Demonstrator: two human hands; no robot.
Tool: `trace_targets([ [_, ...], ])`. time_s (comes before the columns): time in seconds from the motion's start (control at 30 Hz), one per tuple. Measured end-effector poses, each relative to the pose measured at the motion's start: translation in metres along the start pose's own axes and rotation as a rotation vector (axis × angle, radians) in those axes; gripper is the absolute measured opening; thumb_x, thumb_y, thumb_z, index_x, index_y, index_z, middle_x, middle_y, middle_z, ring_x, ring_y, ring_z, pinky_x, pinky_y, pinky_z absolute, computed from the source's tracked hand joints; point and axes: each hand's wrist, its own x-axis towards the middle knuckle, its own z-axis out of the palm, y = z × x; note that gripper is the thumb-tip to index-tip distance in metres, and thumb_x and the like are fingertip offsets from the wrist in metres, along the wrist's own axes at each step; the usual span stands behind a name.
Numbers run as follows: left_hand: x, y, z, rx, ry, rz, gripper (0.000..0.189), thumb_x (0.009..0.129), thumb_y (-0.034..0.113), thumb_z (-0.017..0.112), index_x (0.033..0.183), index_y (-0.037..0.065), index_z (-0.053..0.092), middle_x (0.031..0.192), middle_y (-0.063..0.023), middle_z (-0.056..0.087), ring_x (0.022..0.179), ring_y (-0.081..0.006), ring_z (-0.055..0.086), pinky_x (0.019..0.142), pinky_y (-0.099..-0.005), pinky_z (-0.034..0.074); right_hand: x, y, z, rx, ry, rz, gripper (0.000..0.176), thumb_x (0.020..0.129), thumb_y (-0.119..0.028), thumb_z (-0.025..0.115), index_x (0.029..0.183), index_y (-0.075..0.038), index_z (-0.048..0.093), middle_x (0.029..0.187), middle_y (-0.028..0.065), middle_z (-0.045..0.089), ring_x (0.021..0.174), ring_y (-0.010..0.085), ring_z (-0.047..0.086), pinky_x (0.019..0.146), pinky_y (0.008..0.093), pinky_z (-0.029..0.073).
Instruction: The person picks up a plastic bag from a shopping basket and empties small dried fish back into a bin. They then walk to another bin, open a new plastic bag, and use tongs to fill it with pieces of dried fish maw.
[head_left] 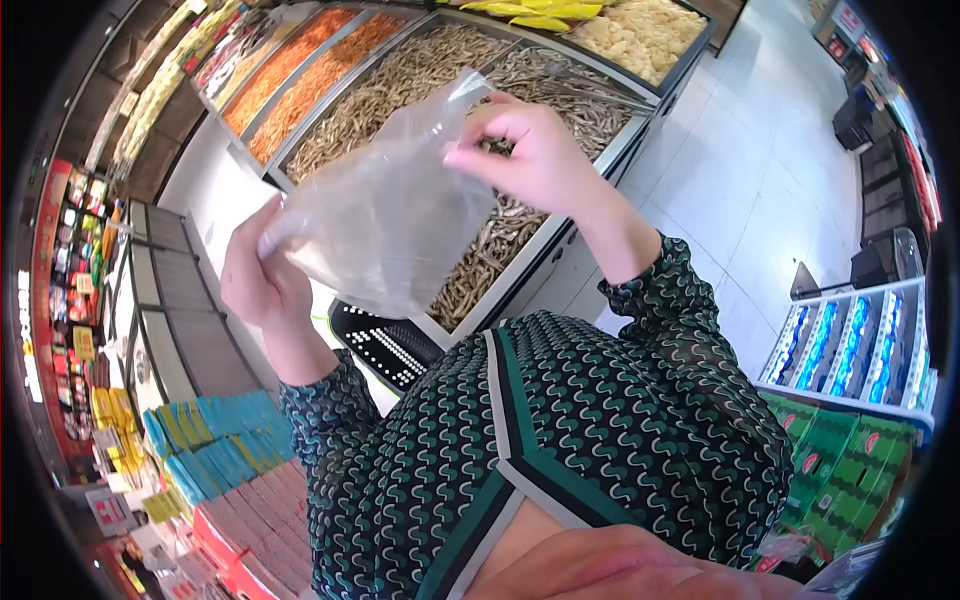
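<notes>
A clear plastic bag (375, 215) is stretched between my two hands in front of my chest. My left hand (262, 265) is closed around the bag's left end. At its upper right edge, my right hand (525, 155) pinches the film between thumb and fingers. No contents can be made out through the cloudy film. Behind and beneath the bag are bins of small dried fish (425, 65), partly hidden by it. Below the bag a black panel with rows of white keys (385, 345) shows in part.
Bins of orange dried shrimp (295, 75) lie at the upper left, pale dried goods (640, 35) and yellow packets (540, 12) at the back. Blue packages (215, 435) are stacked at lower left. On the right are tiled floor (730, 170), a white rack (850, 345) and green boxes (845, 465).
</notes>
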Motion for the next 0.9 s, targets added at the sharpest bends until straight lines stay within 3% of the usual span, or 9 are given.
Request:
trace_targets([
  [0.07, -0.003, -0.01, -0.002, -0.128, -0.026, -0.299, 0.027, 0.097, 0.0, 0.038, 0.101, -0.006, 0.064, 0.086, -0.0113, 0.068, 0.069, -0.0157, 0.065, 0.062, -0.0226, 0.048, -0.001, 0.012, 0.007, 0.335, -0.099, 0.523, 0.018, 0.084, -0.017, 0.069, 0.093, -0.002, 0.066, 0.087, 0.0083, 0.068, 0.086, 0.0157, 0.065, 0.08, 0.0298, 0.05],
  [0.1, -0.003, -0.016, 0.001, -0.137, 0.006, -0.315, 0.027, 0.099, 0.003, 0.038, 0.1, -0.004, 0.064, 0.083, -0.0096, 0.069, 0.063, -0.0129, 0.064, 0.059, -0.0208, 0.047, -0.007, 0.033, 0.022, 0.71, 0.06, 0.533, 0.013, 0.09, -0.017, 0.064, 0.091, -0.004, 0.066, 0.084, 0.0038, 0.069, 0.078, 0.0111, 0.065, 0.071, 0.0255, 0.05],
  [0.2, -0.002, -0.026, -0.002, -0.208, 0.009, -0.576, 0.027, 0.102, 0.014, 0.042, 0.094, -0.003, 0.062, 0.079, -0.0083, 0.069, 0.06, -0.0109, 0.063, 0.055, -0.0204, 0.045, -0.006, 0.041, 0.034, 0.803, 0.051, 0.596, 0.013, 0.091, -0.018, 0.063, 0.092, -0.005, 0.067, 0.079, 0.0012, 0.068, 0.074, 0.0105, 0.064, 0.071, 0.0246, 0.049],
  [0.27, -0.004, -0.034, -0.005, -0.225, 0.006, -0.58, 0.031, 0.102, 0.022, 0.045, 0.092, -0.002, 0.062, 0.076, -0.0069, 0.068, 0.059, -0.0097, 0.061, 0.053, -0.0198, 0.043, -0.013, 0.044, 0.046, 0.504, -0.283, 0.39, 0.016, 0.092, -0.02, 0.063, 0.095, -0.005, 0.066, 0.075, 0.0022, 0.066, 0.068, 0.0104, 0.063, 0.067, 0.0241, 0.049],
  [0.37, -0.007, -0.047, -0.015, -0.131, -0.028, -0.565, 0.031, 0.102, 0.023, 0.045, 0.092, -0.001, 0.062, 0.076, -0.0077, 0.068, 0.058, -0.0095, 0.061, 0.052, -0.0191, 0.042, -0.012, 0.053, 0.05, 0.554, -0.24, 0.664, 0.018, 0.092, -0.022, 0.063, 0.092, -0.005, 0.067, 0.073, 0.0, 0.065, 0.063, 0.0088, 0.06, 0.061, 0.0228, 0.048],
  [0.53, -0.037, -0.065, -0.029, -0.302, -0.142, -0.816, 0.032, 0.102, 0.024, 0.045, 0.091, 0.001, 0.064, 0.056, 0.0019, 0.048, 0.048, -0.004, 0.041, 0.048, -0.0194, 0.035, -0.004, 0.069, 0.051, 0.503, -0.236, 0.697, 0.027, 0.092, -0.034, 0.064, 0.084, -0.009, 0.069, 0.06, -0.007, 0.054, 0.051, 0.0022, 0.047, 0.049, 0.0187, 0.038],
  [0.7, -0.066, -0.075, -0.031, -0.368, -0.223, -0.737, 0.03, 0.102, 0.022, 0.046, 0.089, 0.002, 0.064, 0.056, 0.0035, 0.044, 0.049, -0.0028, 0.036, 0.046, -0.0182, 0.025, -0.005, 0.08, 0.025, 0.401, -0.405, 0.703, 0.024, 0.085, -0.03, 0.072, 0.083, -0.007, 0.069, 0.065, -0.0066, 0.058, 0.053, 0.0033, 0.047, 0.049, 0.0211, 0.038],
  [0.77, -0.067, -0.076, -0.03, -0.413, -0.215, -0.848, 0.032, 0.102, 0.022, 0.046, 0.086, 0.003, 0.066, 0.055, 0.0044, 0.044, 0.05, -0.0029, 0.04, 0.046, -0.0192, 0.031, -0.009, 0.08, 0.01, 0.334, -0.753, 0.405, 0.022, 0.077, -0.022, 0.078, 0.086, -0.003, 0.07, 0.069, -0.0017, 0.064, 0.058, 0.0072, 0.054, 0.055, 0.0247, 0.043],
  [0.9, -0.076, -0.093, -0.006, -0.661, -0.202, -0.906, 0.032, 0.101, 0.021, 0.047, 0.085, 0.0, 0.066, 0.053, 0.0053, 0.045, 0.048, -0.0017, 0.035, 0.045, -0.0192, 0.025, -0.022, 0.09, -0.015, 0.289, -0.946, 0.641, 0.026, 0.071, -0.02, 0.08, 0.085, 0.0, 0.07, 0.068, 0.0033, 0.065, 0.062, 0.0081, 0.056, 0.059, 0.0252, 0.043],
])
